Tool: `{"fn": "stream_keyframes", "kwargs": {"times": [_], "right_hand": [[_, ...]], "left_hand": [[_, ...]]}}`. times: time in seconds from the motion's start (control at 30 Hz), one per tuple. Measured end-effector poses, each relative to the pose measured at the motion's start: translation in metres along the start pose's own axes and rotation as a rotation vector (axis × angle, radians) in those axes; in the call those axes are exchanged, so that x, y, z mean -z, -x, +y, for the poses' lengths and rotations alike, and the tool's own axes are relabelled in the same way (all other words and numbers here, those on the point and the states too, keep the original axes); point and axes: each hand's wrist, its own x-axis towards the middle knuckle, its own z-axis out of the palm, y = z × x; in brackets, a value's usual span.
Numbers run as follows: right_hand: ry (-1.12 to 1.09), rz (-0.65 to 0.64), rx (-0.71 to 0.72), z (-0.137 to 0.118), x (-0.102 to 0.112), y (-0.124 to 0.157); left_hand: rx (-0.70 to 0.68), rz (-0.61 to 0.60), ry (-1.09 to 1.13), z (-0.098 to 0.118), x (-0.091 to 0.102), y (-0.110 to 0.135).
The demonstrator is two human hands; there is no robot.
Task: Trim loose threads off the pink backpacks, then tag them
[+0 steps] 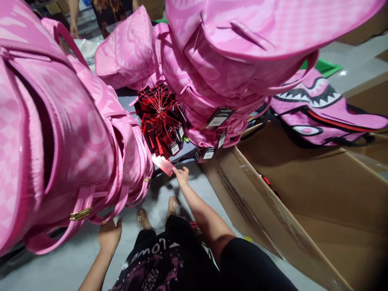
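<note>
My right hand (pixel 181 175) pinches the edge of a red hang tag (pixel 164 165) between thumb and fingers, just below a bunch of red and black tags (pixel 159 117) on thin red strings. My left hand (pixel 109 236) is low at the left, against the underside of a pink backpack (pixel 81 133) near its carry loop. The thumb points up, away from the other fingers, whose tips are hidden by the bag. This backpack belongs to a row of pink bags with partly unzipped pockets and gold-coloured metal plates.
A stack of pink backpacks (pixel 212 64) with dangling black tags rises at the right of the table. A large cardboard box (pixel 327 194) stands open at the right, with a pink shark-face backpack (pixel 312 109) behind it. Another person's hand (pixel 73 30) shows at the top left.
</note>
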Motion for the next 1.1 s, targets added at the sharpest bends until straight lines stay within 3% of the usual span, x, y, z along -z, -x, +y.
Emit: {"fn": "stream_keyframes", "kwargs": {"times": [0.1, 0.2, 0.27, 0.4, 0.57, 0.7, 0.8, 0.97, 1.1], "right_hand": [[-0.057, -0.112, -0.081, 0.004, -0.014, -0.013], [-0.109, -0.152, -0.097, 0.013, -0.007, -0.005], [-0.127, -0.152, -0.092, 0.017, 0.007, 0.001], [-0.13, -0.138, -0.085, 0.02, 0.029, 0.002], [-0.117, -0.155, -0.065, 0.021, 0.038, -0.002], [-0.089, -0.173, -0.058, 0.022, 0.041, -0.002], [-0.052, -0.202, -0.053, 0.024, 0.047, 0.004], [0.093, -0.303, -0.036, 0.032, 0.081, 0.041], [0.237, -0.278, 0.193, 0.027, 0.108, 0.078]], "left_hand": [[-0.055, -0.299, 0.12, 0.046, -0.007, 0.009], [-0.318, -0.409, 0.37, 0.109, -0.012, 0.006], [-0.409, -0.323, 0.506, 0.153, -0.015, -0.005], [-0.369, -0.064, 0.626, 0.231, -0.016, -0.045], [-0.345, 0.072, 0.65, 0.285, -0.019, -0.096], [-0.355, 0.142, 0.651, 0.3, -0.022, -0.117], [-0.396, 0.166, 0.649, 0.299, -0.022, -0.114], [-0.493, 0.18, 0.625, 0.271, -0.026, -0.063], [-0.739, 0.145, 0.556, 0.225, -0.036, -0.013]]}}
